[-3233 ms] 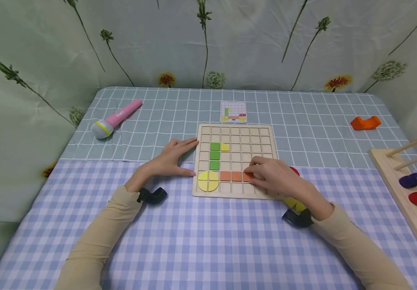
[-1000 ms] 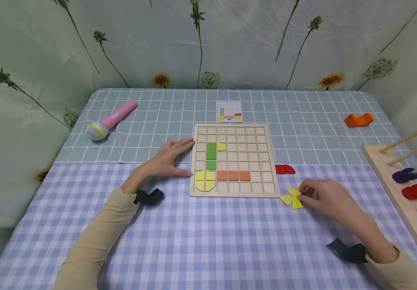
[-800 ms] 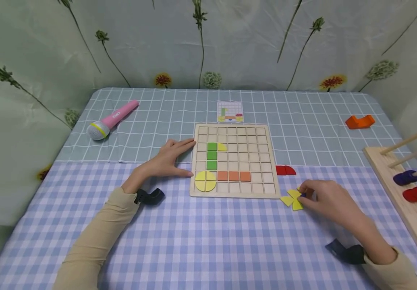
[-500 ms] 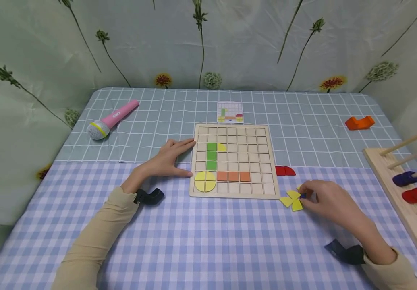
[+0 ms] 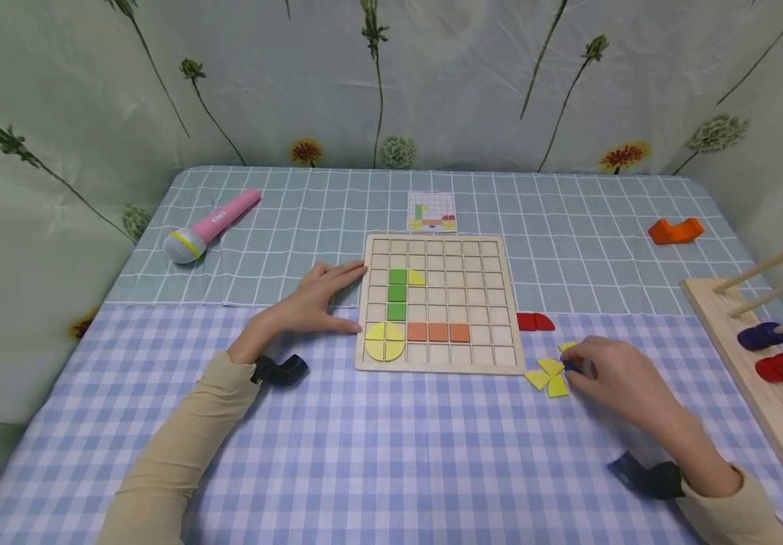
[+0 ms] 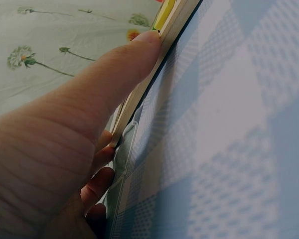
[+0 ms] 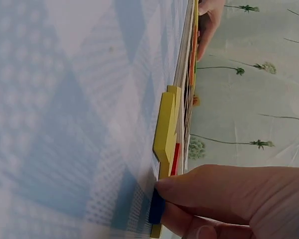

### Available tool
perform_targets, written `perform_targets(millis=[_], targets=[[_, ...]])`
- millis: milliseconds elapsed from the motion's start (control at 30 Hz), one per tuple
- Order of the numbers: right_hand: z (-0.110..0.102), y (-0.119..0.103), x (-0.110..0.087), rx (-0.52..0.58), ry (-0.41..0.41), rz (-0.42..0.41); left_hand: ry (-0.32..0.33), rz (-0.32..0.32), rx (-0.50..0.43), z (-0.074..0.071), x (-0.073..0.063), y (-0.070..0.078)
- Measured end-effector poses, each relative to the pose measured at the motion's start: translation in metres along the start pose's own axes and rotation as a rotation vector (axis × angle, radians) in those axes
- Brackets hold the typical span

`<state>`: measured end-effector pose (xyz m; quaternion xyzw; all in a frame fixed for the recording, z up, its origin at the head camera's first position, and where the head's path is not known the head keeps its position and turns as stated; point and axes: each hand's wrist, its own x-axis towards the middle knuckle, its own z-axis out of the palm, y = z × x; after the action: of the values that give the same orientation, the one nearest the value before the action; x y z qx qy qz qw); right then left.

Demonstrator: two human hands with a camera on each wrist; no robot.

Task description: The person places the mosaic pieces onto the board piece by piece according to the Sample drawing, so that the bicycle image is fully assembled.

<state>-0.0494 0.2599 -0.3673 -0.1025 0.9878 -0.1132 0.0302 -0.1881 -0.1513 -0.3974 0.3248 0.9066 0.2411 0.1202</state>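
Observation:
A square wooden grid board (image 5: 462, 272) lies mid-table. In its cells sit several green squares (image 5: 397, 294), orange squares (image 5: 438, 331), a yellow circle of quarter pieces (image 5: 385, 341) and one yellow quarter piece (image 5: 416, 278). My left hand (image 5: 309, 303) touches the board's left edge with thumb and extended fingers. Right of the board, my right hand (image 5: 612, 375) pinches a small blue piece (image 7: 157, 206) between thumb and finger, low over the cloth; its exact shape is mostly hidden. Loose yellow quarter pieces (image 5: 551, 366) lie beside those fingertips, and red pieces (image 5: 535, 322) lie against the board's right edge.
Behind the board lies a printed pattern card (image 5: 431, 211). A pink toy microphone (image 5: 214, 225) is at the back left, an orange curved block (image 5: 675, 231) at the back right. A wooden rack with pegs and coloured rings (image 5: 738, 341) stands at the right edge.
My right hand has left the third orange square in its cell and moved right to the loose pieces, where it now pinches a blue one. My left hand has stayed at the board's edge.

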Motion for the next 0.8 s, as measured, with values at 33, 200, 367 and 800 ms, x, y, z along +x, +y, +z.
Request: perform_targets(millis=[33,200,367,800], targets=[[0.0,0.0,0.0,0.001,-0.001,0.004,0.001,0.001,0.0,0.0,0.0,-0.001],[0.0,0.0,0.0,-0.003,0.003,0.011,0.007,0.01,-0.004,0.002,-0.001,-0.001],[-0.001,-0.001,-0.001,-0.008,0.043,-0.011,0.014,0.011,-0.003,0.003,-0.002,0.0],[-0.001,-0.017,0.004,-0.036,0.112,-0.08,0.017,0.009,-0.002,0.003,-0.001,-0.003]])
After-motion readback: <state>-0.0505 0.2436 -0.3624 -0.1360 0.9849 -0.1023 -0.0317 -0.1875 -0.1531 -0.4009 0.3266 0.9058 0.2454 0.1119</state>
